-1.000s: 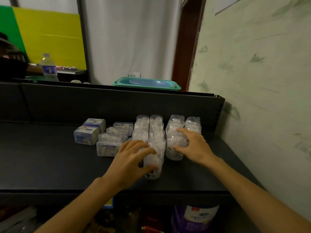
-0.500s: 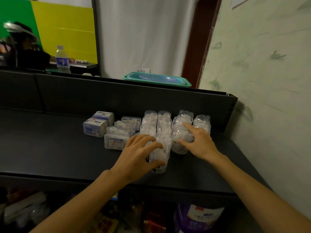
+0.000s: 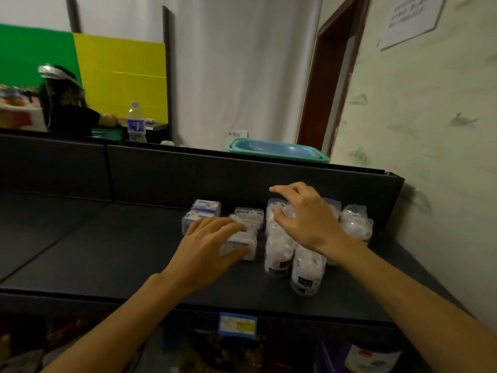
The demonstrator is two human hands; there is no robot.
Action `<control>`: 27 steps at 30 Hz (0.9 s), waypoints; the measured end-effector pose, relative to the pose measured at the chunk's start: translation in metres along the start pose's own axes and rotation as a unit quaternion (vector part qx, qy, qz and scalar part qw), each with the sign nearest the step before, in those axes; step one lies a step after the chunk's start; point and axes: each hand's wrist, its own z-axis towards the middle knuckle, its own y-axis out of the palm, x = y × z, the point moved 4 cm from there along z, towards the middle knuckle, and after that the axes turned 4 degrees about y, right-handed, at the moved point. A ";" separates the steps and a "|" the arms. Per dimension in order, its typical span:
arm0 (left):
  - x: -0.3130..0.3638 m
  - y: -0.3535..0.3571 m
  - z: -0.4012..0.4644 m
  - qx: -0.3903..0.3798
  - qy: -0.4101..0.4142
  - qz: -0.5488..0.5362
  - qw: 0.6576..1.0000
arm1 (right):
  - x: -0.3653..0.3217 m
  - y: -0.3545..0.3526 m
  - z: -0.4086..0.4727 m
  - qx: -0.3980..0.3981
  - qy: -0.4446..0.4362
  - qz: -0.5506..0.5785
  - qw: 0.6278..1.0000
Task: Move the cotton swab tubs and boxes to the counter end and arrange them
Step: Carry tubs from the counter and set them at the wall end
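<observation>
Step in hand, judged: square up stock at counter [image 3: 107, 254] right end. Push clear boxes [image 3: 246, 224] sideways w/ flat palm till flush against tubs [image 3: 279, 246]; steady tall tubs from above, they tip easily.

Left hand [image 3: 212, 243]: fingers curled over near clear box, gripping it. Right hand [image 3: 304, 216]: fingers relaxed, spread over far tubs; contact can't be told. Blue boxes [image 3: 201, 214] far left of group.
</observation>
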 end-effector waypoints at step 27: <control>-0.342 -0.265 -0.272 -0.028 -0.293 0.200 0.934 | -0.424 0.232 0.132 -0.126 -0.215 0.043 0.968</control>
